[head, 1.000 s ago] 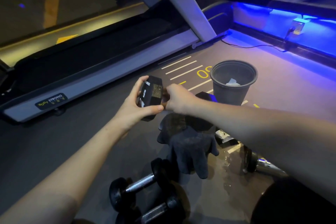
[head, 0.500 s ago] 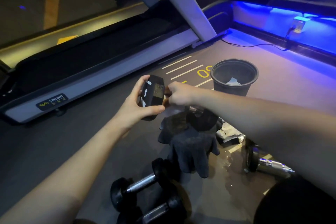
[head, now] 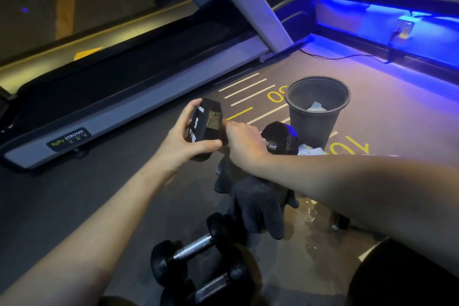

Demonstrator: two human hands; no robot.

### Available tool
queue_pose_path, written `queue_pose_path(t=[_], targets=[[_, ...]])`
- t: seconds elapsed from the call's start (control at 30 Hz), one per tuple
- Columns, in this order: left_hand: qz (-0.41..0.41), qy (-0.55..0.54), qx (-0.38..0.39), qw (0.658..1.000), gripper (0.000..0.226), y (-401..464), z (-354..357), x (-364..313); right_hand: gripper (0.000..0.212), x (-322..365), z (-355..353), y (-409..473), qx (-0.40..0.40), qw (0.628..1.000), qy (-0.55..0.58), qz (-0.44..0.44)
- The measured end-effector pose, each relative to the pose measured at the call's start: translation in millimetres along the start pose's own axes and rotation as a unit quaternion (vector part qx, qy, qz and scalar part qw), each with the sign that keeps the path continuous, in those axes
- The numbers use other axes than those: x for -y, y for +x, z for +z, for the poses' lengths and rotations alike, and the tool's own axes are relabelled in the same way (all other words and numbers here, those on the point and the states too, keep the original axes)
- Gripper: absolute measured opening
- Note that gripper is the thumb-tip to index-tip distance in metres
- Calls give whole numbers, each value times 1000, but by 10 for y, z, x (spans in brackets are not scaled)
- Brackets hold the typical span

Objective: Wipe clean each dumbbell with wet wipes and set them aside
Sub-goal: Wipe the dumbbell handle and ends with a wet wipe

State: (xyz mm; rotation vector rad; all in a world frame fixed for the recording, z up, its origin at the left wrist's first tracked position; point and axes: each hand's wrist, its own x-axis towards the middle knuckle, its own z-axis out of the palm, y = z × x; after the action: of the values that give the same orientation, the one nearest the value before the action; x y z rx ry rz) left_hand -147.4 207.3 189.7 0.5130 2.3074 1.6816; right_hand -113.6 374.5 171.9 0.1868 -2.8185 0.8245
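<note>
The left hand (head: 183, 141) clasps one hex head of the raised dumbbell (head: 206, 129), thumb beneath. The right hand (head: 244, 143), at its 3 o'clock, curls round the handle; a wipe cannot be made out. A black bin (head: 316, 122) stands at 2 o'clock, two dumbbells (head: 198, 263) on the floor at 6.

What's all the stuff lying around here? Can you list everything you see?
Hex dumbbell: one, black, held up in both hands.
Round dumbbells: two, black with metal handles, on the floor near the person.
Cloth: one, dark, hanging under the held dumbbell.
Bin: one, dark, on the floor, white wipes inside.
Treadmill: one, grey and black, left.
Puddle: wet floor, right.
Left hand: grips one dumbbell head.
Right hand: around the handle.
</note>
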Motion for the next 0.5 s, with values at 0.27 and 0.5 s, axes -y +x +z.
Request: queue_pose_path(t=[0.27, 0.5], targets=[[-2, -12, 7, 1000, 98, -11, -11, 14, 31, -162, -178, 442, 174, 977, 127, -1], [-12, -8, -5, 1000, 99, -7, -24, 22, 25, -111, 41, 233, 54, 999, 4, -1]])
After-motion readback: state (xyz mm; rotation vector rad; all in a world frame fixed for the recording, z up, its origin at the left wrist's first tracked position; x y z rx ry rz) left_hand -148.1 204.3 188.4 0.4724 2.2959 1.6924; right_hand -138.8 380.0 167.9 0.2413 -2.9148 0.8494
